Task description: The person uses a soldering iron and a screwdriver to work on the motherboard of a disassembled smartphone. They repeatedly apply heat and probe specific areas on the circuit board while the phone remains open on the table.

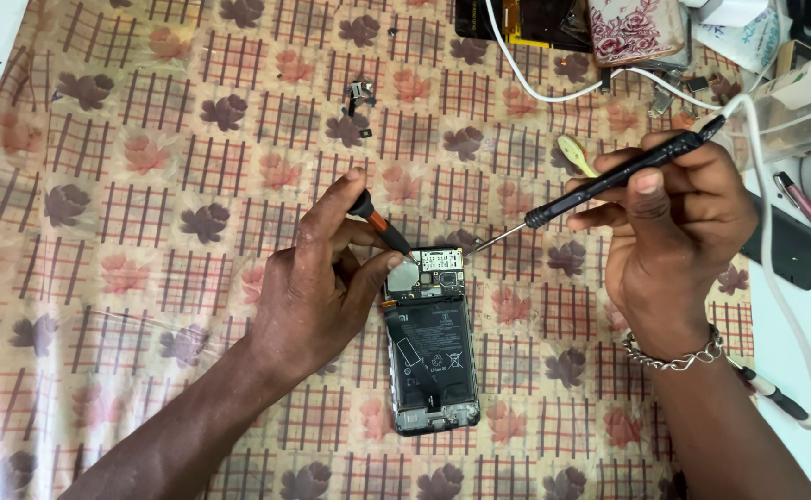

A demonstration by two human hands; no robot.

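An opened phone (430, 356) with its back cover off lies on the patterned cloth, showing its black battery and the circuit board at its top end. My left hand (317, 282) grips a small orange-and-black tool (382, 225) whose tip touches the phone's top left corner. My right hand (674, 222) holds a thin black screwdriver (600, 185) slanted down to the left. Its metal tip hovers just right of the phone's top edge, apart from it.
Small loose phone parts (359, 93) lie on the floral checked cloth (146, 185) at the upper middle. A white cable (535, 79), a floral phone case (637, 28), a clear plastic box (804, 102), a black flat object (790, 245) and a pen (808, 213) crowd the upper right.
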